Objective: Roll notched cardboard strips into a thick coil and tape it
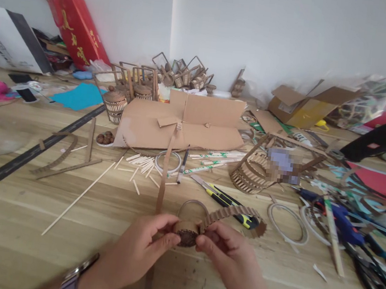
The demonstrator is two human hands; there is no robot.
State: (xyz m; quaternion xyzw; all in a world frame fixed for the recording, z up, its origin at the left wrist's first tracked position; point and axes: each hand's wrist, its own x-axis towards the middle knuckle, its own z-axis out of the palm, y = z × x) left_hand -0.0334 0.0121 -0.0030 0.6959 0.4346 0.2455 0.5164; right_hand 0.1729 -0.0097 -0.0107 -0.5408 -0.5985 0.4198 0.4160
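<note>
While the worktop (19, 245) ran back to the wall, a folded cardboard sheet (150, 120) lay across its middle, nearer the far edge. Toward the left edge, a long black strip (10, 166) slanted over the wood. An open slatted basket (249, 175) stood between the cardboard sheet and the right edge, with a blue glue gun (343, 221) lying farther toward that edge. Near the front edge, at about the middle, the left grip (168, 228) was clamped on the left side of a brown roll (186, 230), thumb in front. The right grip (206, 233) pinched the end of a corrugated strip (237, 211) against the roll's right side; the rest arched out beyond the fingers. Behind the strip lay black-and-yellow cutters (228, 202). A small bowl of walnuts (105, 137) sat left of the cardboard sheet, and short pale sticks (141, 162) were scattered in front of it.
</note>
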